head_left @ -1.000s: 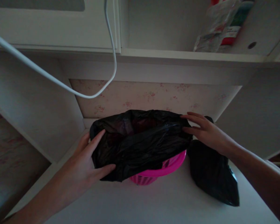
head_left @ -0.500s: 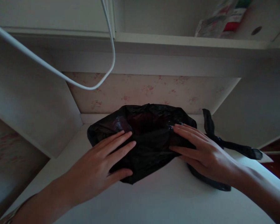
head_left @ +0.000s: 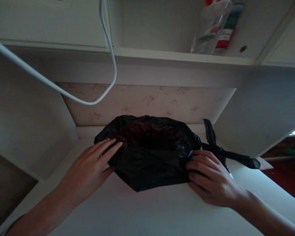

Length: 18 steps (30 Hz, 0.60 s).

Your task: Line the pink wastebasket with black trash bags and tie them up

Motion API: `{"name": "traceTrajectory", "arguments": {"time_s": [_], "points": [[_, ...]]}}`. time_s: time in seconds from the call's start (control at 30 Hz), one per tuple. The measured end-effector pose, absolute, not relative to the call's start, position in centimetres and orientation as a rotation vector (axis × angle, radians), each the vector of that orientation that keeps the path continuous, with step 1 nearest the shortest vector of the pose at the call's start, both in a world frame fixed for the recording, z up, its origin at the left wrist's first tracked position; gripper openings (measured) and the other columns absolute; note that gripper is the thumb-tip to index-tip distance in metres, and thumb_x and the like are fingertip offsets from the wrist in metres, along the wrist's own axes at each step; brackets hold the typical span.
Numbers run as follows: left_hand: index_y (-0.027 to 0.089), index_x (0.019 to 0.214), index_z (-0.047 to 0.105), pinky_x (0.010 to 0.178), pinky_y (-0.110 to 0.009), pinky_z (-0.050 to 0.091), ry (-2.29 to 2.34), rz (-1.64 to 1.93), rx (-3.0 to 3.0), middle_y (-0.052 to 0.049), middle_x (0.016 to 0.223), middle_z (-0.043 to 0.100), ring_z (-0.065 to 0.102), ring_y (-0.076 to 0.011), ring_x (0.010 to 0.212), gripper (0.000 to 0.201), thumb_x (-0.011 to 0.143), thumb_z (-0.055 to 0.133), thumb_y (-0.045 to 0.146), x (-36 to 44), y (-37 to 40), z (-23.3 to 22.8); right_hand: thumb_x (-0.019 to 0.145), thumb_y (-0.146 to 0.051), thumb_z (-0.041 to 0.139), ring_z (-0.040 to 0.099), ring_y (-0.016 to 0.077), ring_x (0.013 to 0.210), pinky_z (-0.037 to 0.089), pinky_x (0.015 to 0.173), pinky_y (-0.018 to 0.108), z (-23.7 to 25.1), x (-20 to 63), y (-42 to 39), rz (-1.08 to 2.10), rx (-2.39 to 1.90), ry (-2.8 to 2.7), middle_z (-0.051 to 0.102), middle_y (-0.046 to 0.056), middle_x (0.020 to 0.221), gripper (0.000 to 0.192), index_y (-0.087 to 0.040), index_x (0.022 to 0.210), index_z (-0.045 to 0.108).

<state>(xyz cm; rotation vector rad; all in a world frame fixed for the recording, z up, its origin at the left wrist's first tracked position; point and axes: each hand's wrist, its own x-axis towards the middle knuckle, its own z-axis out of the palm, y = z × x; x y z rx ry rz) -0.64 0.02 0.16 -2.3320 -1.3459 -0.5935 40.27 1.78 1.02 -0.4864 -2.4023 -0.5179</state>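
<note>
We see the black bag [head_left: 149, 154] at the desk's [head_left: 137, 213] back edge, bare desk in front. Our left hand [head_left: 88, 173] lies flat, fingers apart, on its left side; our right hand [head_left: 208, 180] curls onto its right side. Contents too dark to tell.

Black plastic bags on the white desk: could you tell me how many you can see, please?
2. One black bag sits mid-desk between the left hand and right hand; a second bag lies behind the right hand, partly hidden.
</note>
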Motion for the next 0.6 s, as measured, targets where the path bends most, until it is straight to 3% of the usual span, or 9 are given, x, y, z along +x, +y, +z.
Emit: {"name": "traceTrajectory", "arguments": {"time_s": [0.13,0.27,0.37,0.47,0.57,0.6], "points": [[0.023,0.153,0.056,0.104,-0.063,0.058,-1.394,-0.63,-2.325,-0.018,0.149,0.064,0.065,-0.0417,0.131,0.054,0.1,0.061,0.032,-1.4,1.1,-0.1,0.091,-0.012,0.06,0.065,0.0214,0.092,0.041,0.113,0.053,-0.3,39.7,1.5,-0.436,-0.604,-2.42,0.074,0.003,0.094,0.019,-0.021,0.074,0.06],[0.025,0.15,0.061,0.102,-0.06,0.059,-1.426,-0.656,-2.352,-0.017,0.15,0.063,0.067,-0.0407,0.128,0.051,0.1,0.063,0.035,-2.2,1.9,-0.6,0.097,-0.029,0.069,0.069,0.0233,0.097,0.04,0.118,0.055,-0.4,40.1,1.7,-0.229,-0.643,-2.486,0.076,0.003,0.101,0.015,-0.023,0.083,0.068],[0.031,0.142,0.068,0.103,-0.056,0.058,-1.42,-0.687,-2.392,-0.014,0.149,0.065,0.069,-0.0374,0.123,0.045,0.097,0.069,0.036,-2.6,2.1,-0.1,0.1,-0.028,0.064,0.072,0.0232,0.097,0.046,0.119,0.052,0.6,40.8,2.1,0.026,-0.61,-2.437,0.075,0.004,0.099,0.013,-0.025,0.089,0.069],[0.035,0.125,0.076,0.104,-0.051,0.056,-1.381,-0.71,-2.472,-0.008,0.138,0.071,0.069,-0.0333,0.12,0.034,0.092,0.075,0.028,-2.6,1.9,1.0,0.103,-0.021,0.056,0.072,0.0226,0.1,0.059,0.103,0.041,1.7,41.1,3.0,0.074,-0.791,-2.108,0.073,0.005,0.101,0.021,-0.026,0.085,0.066],[0.035,0.114,0.078,0.102,-0.042,0.056,-1.267,-0.713,-2.558,-0.003,0.127,0.076,0.069,-0.028,0.117,0.035,0.087,0.071,0.013,-1.7,1.1,2.0,0.104,-0.037,0.061,0.071,0.0238,0.109,0.062,0.095,0.037,2.3,40.6,4.9,0.11,-1.043,-1.804,0.071,0.006,0.118,0.014,-0.029,0.104,0.072],[0.035,0.113,0.078,0.1,-0.039,0.057,-1.22,-0.718,-2.581,-0.002,0.124,0.077,0.07,-0.0261,0.115,0.038,0.086,0.071,0.011,-1.2,0.5,2.2,0.103,-0.043,0.062,0.071,0.0246,0.112,0.062,0.097,0.039,2.5,40.3,5.6,0.159,-1.087,-1.78,0.071,0.007,0.123,0.019,-0.03,0.113,0.072]]}}
